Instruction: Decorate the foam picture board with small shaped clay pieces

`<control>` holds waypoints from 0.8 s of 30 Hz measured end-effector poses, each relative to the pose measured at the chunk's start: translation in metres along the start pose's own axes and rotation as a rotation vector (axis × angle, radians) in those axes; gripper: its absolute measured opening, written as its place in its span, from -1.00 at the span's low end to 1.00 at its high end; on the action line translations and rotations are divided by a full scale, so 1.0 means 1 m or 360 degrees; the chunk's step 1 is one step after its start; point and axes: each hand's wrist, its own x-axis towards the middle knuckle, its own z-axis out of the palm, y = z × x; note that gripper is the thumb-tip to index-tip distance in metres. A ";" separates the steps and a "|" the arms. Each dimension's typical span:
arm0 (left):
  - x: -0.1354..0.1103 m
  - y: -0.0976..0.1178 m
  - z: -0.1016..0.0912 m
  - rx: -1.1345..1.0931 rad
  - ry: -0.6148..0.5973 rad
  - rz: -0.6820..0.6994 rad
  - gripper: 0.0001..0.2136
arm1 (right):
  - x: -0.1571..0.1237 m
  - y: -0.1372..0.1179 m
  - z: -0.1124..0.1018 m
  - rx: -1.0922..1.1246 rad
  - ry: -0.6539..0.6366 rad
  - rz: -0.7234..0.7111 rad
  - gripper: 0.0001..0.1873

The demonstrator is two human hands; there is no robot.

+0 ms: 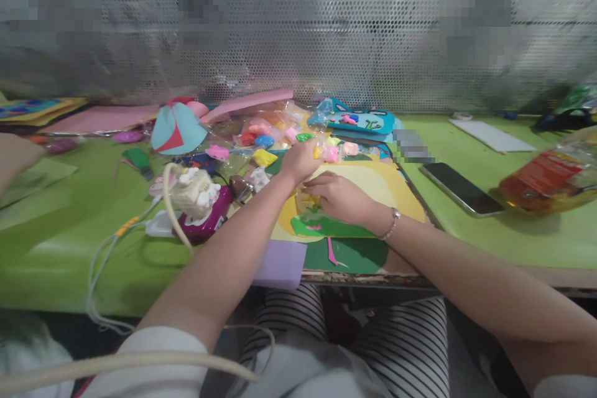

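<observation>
My left hand (301, 161) is closed, reaching among small clear packets of coloured clay; a yellow packet (317, 152) shows at its fingertips, and I cannot make out what it grips. Lower and to the right, my right hand (338, 196) bends its fingers together over a small yellow piece (311, 199), which they partly hide. Beneath both lies a paper picture with a cream oval, a yellow border (410, 199) and a green patch (336, 226). Pink packets (331, 154) and a green packet (304, 137) lie beyond the left hand.
On the left stand a purple box (209, 217) and a white decorated object (196, 193) with cables. A phone (459, 188) and a bottle of amber liquid (550, 180) lie right. Purple paper (282, 263) overhangs the front edge. A perforated metal panel (298, 31) rises behind.
</observation>
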 end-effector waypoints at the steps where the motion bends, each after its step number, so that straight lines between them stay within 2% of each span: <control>1: 0.000 0.000 -0.001 0.0004 -0.0008 -0.0014 -0.68 | 0.000 0.001 0.000 -0.0019 -0.0019 -0.0013 -0.52; 8: -0.001 0.002 -0.002 0.0030 -0.0027 -0.0043 -0.67 | 0.001 0.003 0.006 -0.0059 -0.0111 -0.0079 -0.52; 12: -0.001 0.002 -0.002 0.0014 -0.0021 -0.0019 -0.67 | 0.001 0.003 0.004 -0.0042 -0.0024 -0.0040 -0.51; 15: 0.000 0.001 -0.001 0.0011 -0.0021 0.0001 -0.68 | 0.001 0.005 0.002 -0.0054 0.0033 -0.0048 -0.58; 24: -0.001 0.001 0.000 0.0031 -0.0004 -0.0032 -0.67 | -0.002 0.010 0.009 -0.0109 -0.0127 -0.0069 -0.66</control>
